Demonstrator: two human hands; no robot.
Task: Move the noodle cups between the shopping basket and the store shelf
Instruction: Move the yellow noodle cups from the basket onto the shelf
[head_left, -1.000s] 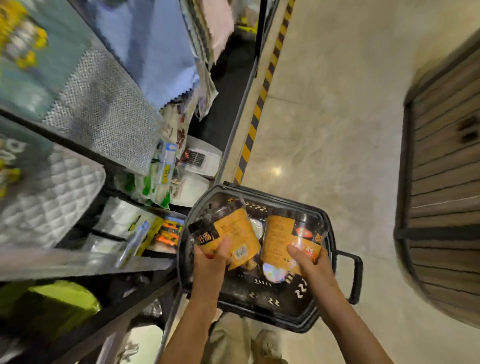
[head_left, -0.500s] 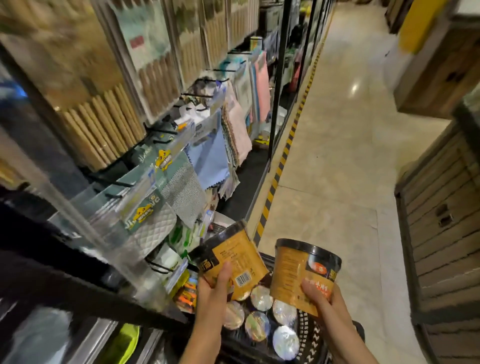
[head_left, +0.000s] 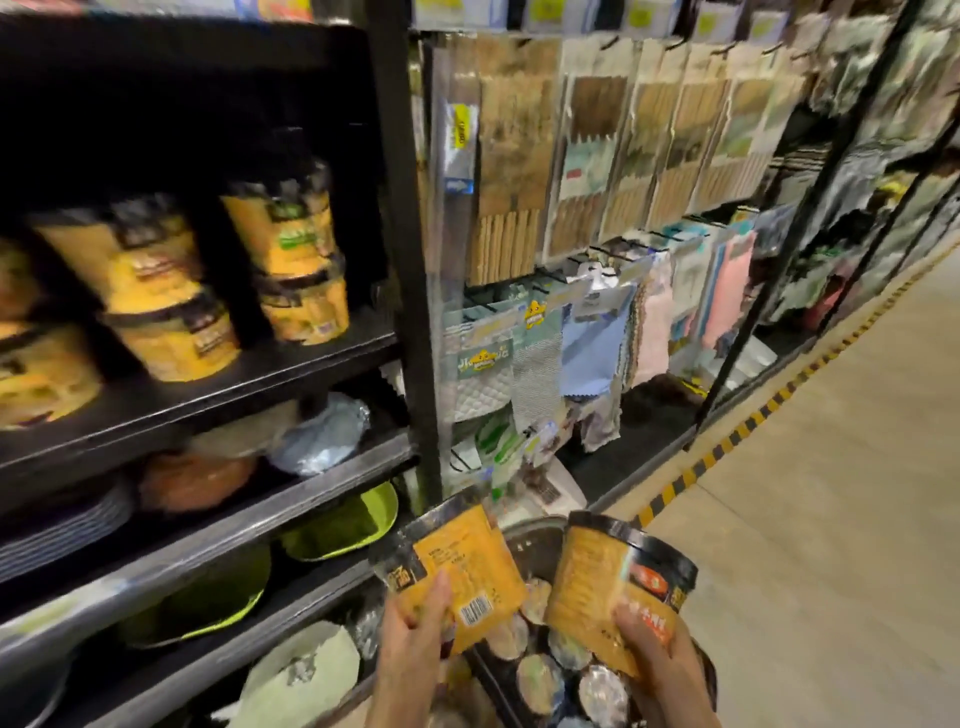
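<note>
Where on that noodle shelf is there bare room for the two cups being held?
Bare shelf board shows between the rightmost stacked cups and the black upright post. A narrower dark gap separates that stack from the next stack. Further left it is crowded.

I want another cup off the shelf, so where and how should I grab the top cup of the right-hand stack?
Grip the top cup around its orange side wall, coming from the open aisle side. It stands upright on another cup, so its sides are free; lift straight up. Both hands are already full.
</note>
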